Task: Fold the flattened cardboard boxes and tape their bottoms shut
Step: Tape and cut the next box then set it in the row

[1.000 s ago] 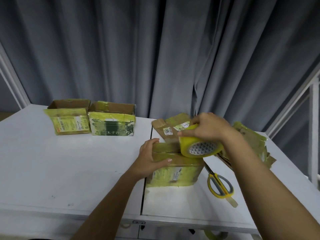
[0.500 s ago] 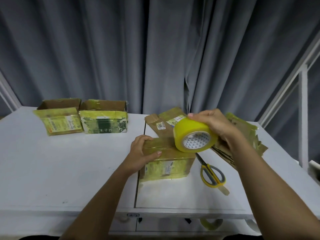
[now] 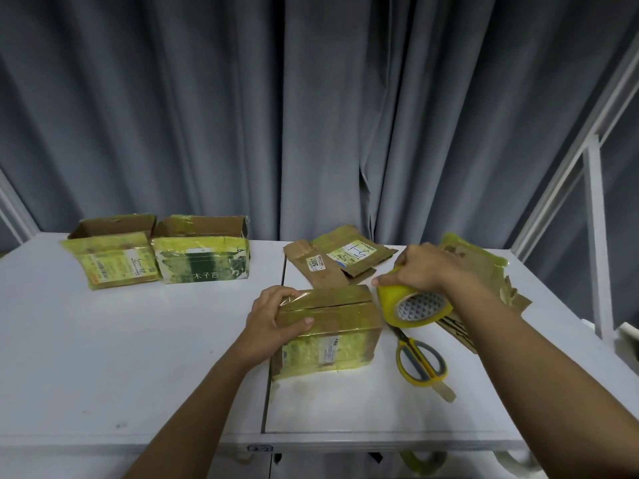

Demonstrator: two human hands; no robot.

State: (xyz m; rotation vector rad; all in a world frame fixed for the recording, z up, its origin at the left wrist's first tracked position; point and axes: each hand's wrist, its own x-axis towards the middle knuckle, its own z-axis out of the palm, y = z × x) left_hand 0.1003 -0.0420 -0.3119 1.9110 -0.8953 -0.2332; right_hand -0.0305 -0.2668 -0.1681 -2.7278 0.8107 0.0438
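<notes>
Box held by left hand; right hand grips tape roll.

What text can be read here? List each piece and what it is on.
"木子言": green-printed box at the back.
"5007": white sticker on the flattened cardboard.
Too small or blurred: labels on the far-left box, the handwritten label beside the sticker, and the label on the box under the left hand.

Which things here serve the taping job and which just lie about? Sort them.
In use: folded box under left hand; tape roll in right hand; scissors; flattened boxes.
Lying about: two open boxes, curtain.
</notes>
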